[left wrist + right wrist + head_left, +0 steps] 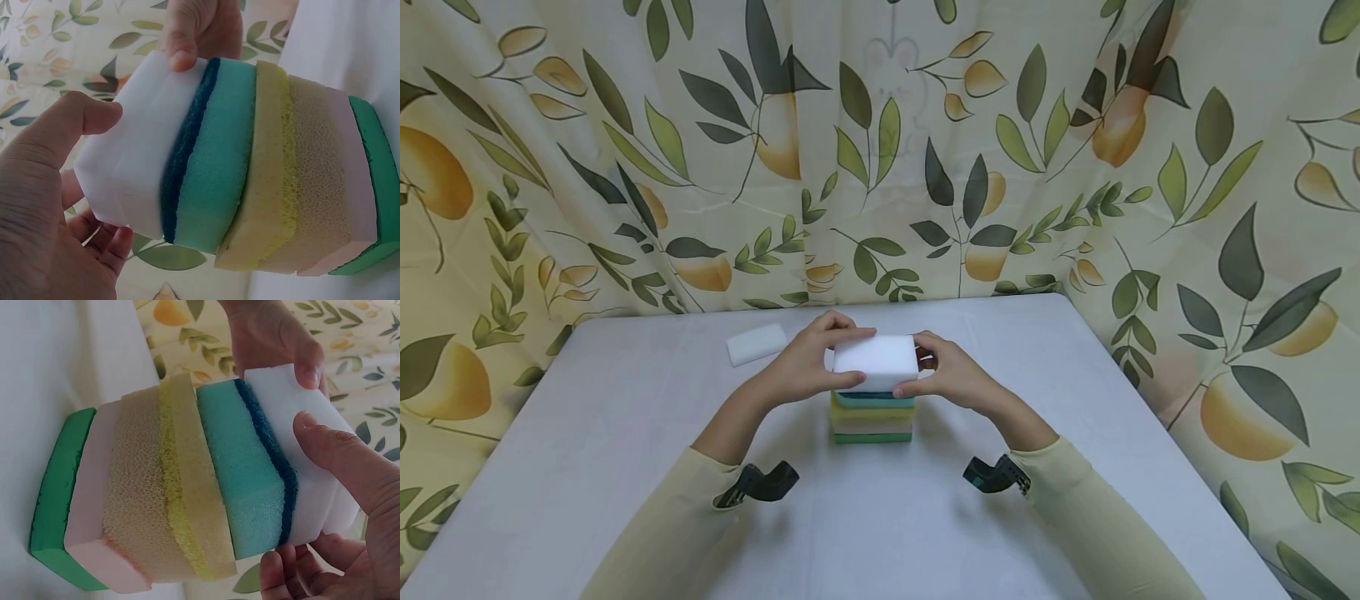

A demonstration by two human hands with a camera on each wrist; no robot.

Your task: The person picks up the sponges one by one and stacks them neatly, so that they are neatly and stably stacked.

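Observation:
A stack of sponges stands on the table, topped by a white sponge [876,362] that both hands grip from either side. In the left wrist view, the left hand [808,358] has its thumb [100,119] on one face and fingers curled at the opposite side. The right hand [951,375] pinches the other end, its thumb [337,450] on the white block. A second white layer [342,509] seems to show at its outer side. Below sit a teal sponge with a dark blue scouring face [240,469], a yellow sponge [194,469], a beige porous one [134,487], a pink one [94,519] and a green one [59,506] at the base.
Another flat white sponge [756,344] lies on the white-covered table [625,433], left of the stack and farther back. A curtain with leaves and fruit [887,167] hangs behind and along the sides. Dark wrist cameras [767,482] sit at both cuffs.

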